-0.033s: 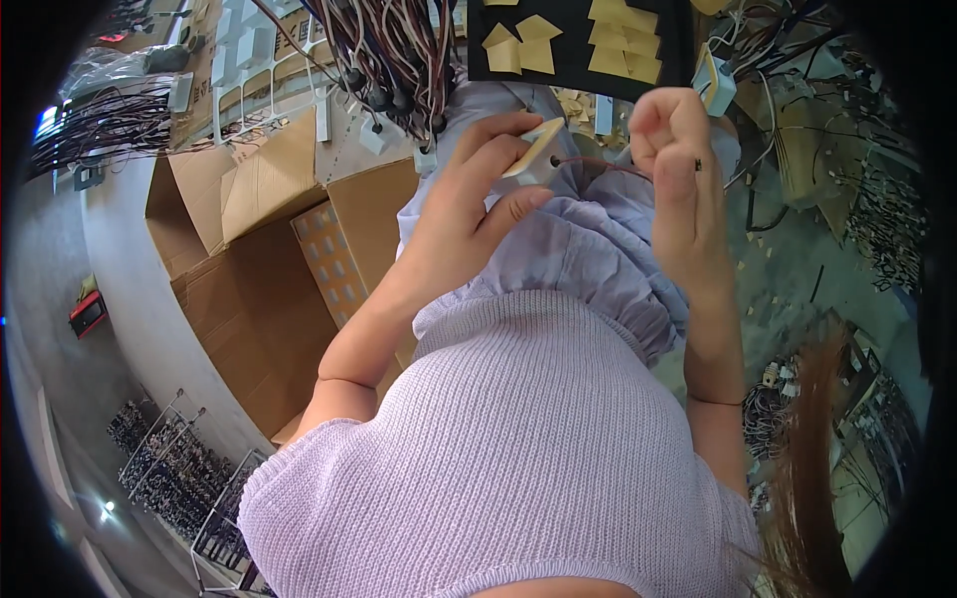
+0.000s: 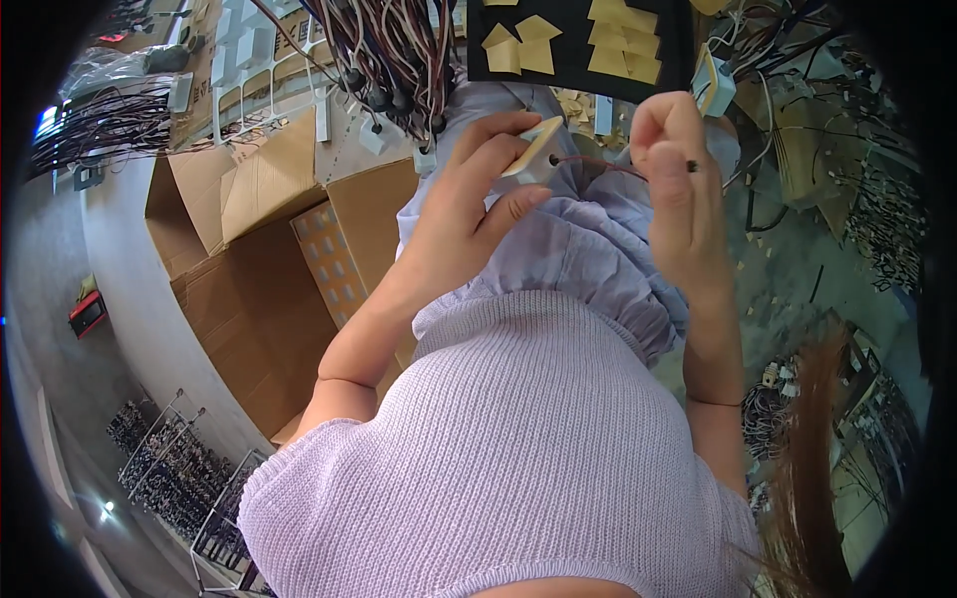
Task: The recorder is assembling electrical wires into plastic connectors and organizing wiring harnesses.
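Above my lap, my left hand pinches a small cream plastic piece by its edges; light, stiff; my right hand clenches the thin, limp wire near its end.

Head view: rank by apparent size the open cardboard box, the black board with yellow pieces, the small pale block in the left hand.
1. Open cardboard box, largest by far.
2. Black board, partly cut off by the frame edge, so its full extent is unsure.
3. Pale block, smallest, though it sits nearest the camera in the left hand.
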Demonstrator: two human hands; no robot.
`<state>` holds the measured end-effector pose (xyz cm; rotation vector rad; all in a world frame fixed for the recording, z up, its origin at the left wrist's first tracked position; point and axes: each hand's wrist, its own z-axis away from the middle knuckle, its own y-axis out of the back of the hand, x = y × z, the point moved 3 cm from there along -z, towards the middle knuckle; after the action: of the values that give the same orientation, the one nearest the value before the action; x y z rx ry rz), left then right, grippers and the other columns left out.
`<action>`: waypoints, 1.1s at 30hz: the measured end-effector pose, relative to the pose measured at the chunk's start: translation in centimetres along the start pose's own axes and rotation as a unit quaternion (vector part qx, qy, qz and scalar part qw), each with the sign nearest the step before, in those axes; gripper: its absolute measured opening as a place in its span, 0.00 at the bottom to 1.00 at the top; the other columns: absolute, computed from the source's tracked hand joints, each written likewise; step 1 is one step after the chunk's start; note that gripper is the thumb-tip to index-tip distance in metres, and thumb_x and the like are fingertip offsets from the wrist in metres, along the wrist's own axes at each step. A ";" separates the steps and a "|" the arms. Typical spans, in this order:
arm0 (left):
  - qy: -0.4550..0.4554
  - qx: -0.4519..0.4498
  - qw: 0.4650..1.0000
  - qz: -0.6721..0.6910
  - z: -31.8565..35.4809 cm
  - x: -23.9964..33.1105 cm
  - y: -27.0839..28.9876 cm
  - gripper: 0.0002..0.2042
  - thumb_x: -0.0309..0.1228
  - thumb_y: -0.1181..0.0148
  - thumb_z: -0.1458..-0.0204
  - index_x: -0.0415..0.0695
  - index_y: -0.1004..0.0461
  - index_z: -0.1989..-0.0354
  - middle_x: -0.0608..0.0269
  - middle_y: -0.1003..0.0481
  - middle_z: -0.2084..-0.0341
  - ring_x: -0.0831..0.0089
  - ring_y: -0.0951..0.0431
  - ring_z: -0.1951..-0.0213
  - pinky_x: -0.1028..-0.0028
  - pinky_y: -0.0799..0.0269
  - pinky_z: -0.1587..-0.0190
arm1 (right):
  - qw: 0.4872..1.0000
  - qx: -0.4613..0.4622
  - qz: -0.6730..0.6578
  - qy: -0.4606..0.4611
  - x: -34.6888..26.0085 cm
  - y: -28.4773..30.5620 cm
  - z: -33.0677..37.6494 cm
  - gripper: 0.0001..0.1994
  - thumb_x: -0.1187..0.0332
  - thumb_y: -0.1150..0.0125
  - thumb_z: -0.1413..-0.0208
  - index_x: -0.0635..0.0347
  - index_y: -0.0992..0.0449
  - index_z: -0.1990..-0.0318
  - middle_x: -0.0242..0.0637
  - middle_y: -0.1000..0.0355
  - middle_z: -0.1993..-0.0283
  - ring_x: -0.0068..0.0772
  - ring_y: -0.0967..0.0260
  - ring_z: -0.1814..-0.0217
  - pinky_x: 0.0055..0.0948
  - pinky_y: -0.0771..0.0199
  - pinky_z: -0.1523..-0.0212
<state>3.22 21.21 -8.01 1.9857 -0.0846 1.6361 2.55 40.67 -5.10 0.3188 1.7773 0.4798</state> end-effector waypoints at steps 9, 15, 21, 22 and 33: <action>-0.009 0.028 0.999 -0.022 -0.1 0.3 0.0 0.14 0.27 0.39 0.49 0.36 0.32 0.56 0.52 0.34 0.48 0.56 0.30 0.51 0.68 0.32 0.50 | 0.994 -0.098 -0.053 -0.010 0.4 0.4 0.3 0.19 0.56 0.50 0.38 0.61 0.39 0.75 0.33 0.45 0.81 0.28 0.47 0.82 0.27 0.46 0.81; 0.002 0.032 0.999 -0.023 0.0 0.6 -0.2 0.14 0.26 0.40 0.49 0.36 0.33 0.56 0.51 0.35 0.47 0.54 0.29 0.50 0.67 0.32 0.51 | 0.985 -0.033 -0.135 -0.102 -0.1 -0.3 0.5 0.08 0.69 0.41 0.43 0.65 0.29 0.71 0.30 0.36 0.79 0.17 0.42 0.77 0.19 0.41 0.76; -0.009 0.036 0.999 -0.036 -0.1 0.8 -0.2 0.15 0.26 0.40 0.49 0.36 0.34 0.55 0.50 0.36 0.47 0.52 0.29 0.51 0.66 0.31 0.52 | 0.990 0.000 -0.129 -0.062 -0.1 -0.9 0.4 0.04 0.78 0.38 0.49 0.66 0.25 0.66 0.32 0.30 0.69 0.18 0.35 0.74 0.19 0.35 0.74; -0.018 0.037 0.998 -0.046 0.0 0.9 -0.2 0.15 0.26 0.40 0.50 0.36 0.34 0.55 0.50 0.36 0.47 0.52 0.29 0.51 0.66 0.31 0.52 | 0.994 -0.001 -0.102 -0.040 -0.2 -0.9 0.4 0.05 0.80 0.37 0.51 0.66 0.25 0.66 0.34 0.30 0.68 0.19 0.34 0.73 0.19 0.35 0.74; -0.017 0.051 0.992 -0.117 -0.1 0.7 -1.1 0.17 0.25 0.39 0.53 0.37 0.34 0.54 0.48 0.36 0.46 0.49 0.31 0.50 0.63 0.33 0.50 | 0.997 0.024 0.061 0.040 -0.9 -2.2 1.1 0.07 0.78 0.38 0.53 0.63 0.29 0.68 0.39 0.33 0.70 0.41 0.31 0.70 0.34 0.31 0.71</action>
<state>3.70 22.36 -7.79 2.0130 0.2164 1.4818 3.89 38.48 -5.64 0.4494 1.8566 0.5434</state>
